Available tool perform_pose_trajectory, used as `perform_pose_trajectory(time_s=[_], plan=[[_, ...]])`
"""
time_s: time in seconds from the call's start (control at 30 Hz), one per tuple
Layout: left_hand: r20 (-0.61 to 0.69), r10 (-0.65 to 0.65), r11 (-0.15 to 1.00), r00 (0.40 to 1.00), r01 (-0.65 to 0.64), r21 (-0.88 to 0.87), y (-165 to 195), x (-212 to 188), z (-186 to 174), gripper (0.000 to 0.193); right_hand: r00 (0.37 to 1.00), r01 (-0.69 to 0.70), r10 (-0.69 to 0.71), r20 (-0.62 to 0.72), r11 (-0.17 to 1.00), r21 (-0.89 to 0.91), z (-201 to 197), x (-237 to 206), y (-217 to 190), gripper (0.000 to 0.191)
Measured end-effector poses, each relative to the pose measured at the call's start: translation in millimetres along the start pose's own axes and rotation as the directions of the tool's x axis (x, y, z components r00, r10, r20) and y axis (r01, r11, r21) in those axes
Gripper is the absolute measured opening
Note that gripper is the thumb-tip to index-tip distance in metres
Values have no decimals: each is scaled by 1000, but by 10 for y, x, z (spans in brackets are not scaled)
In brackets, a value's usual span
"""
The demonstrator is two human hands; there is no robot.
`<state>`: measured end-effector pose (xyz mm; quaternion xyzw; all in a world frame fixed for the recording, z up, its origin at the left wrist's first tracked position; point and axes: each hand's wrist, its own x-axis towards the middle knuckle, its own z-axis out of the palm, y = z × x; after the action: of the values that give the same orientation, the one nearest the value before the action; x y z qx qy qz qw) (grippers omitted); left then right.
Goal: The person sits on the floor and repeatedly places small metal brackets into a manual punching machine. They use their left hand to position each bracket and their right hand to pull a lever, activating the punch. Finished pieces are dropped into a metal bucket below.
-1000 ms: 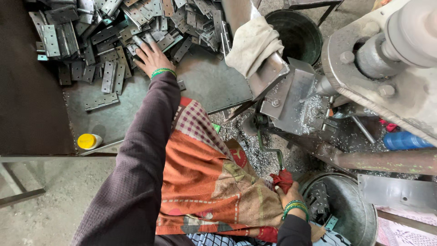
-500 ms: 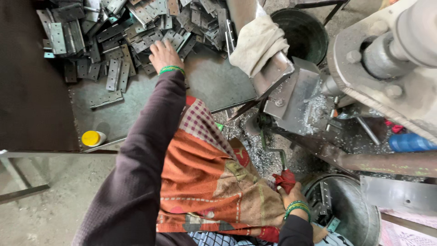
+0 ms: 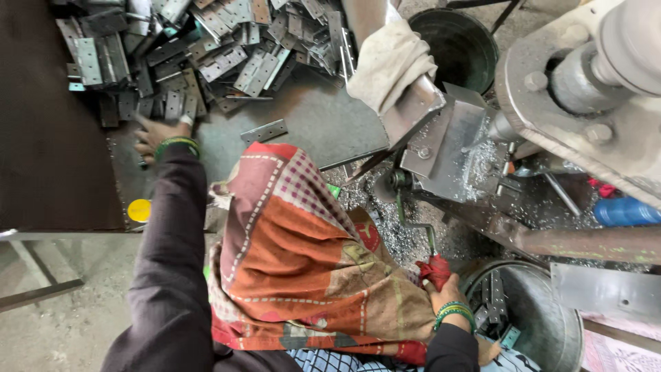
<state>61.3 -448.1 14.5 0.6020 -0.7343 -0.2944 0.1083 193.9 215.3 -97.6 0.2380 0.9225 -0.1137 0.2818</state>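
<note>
My left hand (image 3: 160,135), with a green bangle at the wrist, lies at the near edge of a pile of grey metal hinge plates (image 3: 206,48) on a dark steel table (image 3: 323,124). Its fingers touch plates at the pile's lower left; whether they grip one is unclear. One single plate (image 3: 264,131) lies apart, to the right of that hand. My right hand (image 3: 446,295) is closed around the red cloth-wrapped handle (image 3: 434,270) of a thin lever on the machine. An orange and red patterned cloth (image 3: 303,255) covers my lap between the arms.
A drilling machine (image 3: 585,76) with a metal fixture (image 3: 447,145) covered in shavings stands at the right. A cloth-wrapped bar (image 3: 389,62) leans over the table. A metal bucket (image 3: 530,317) holding plates is by my right hand, a dark bucket (image 3: 458,45) behind. Yellow lid (image 3: 139,209).
My left hand has drawn back from the middle of the plate pile to its lower left edge, nearer my body. My right hand stays on the red handle.
</note>
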Motion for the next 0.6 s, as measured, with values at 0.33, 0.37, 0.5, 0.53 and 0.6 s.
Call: perform_pose_trajectory(time_s=[0.33, 0.37, 0.5, 0.53, 0.6], plan=[[65, 309, 879, 949, -259, -401, 610, -515, 832, 118, 1000, 21, -21, -16, 1000, 19, 70, 110, 48, 78], [112, 321, 871, 940, -247, -424, 673, -518, 840, 115, 1000, 22, -21, -17, 999, 25, 79, 102, 45, 78], [488, 309, 935, 816, -354, 0, 782, -567, 851, 77, 999, 30, -29, -22, 999, 36, 69, 79, 40, 77], [537, 375, 904, 756, -426, -32, 772, -586, 852, 70, 999, 39, -38, -34, 999, 28, 63, 68, 41, 78], [612, 511, 816, 604, -564, -124, 800, -628, 845, 59, 1000, 23, -22, -16, 1000, 16, 47, 51, 32, 79]])
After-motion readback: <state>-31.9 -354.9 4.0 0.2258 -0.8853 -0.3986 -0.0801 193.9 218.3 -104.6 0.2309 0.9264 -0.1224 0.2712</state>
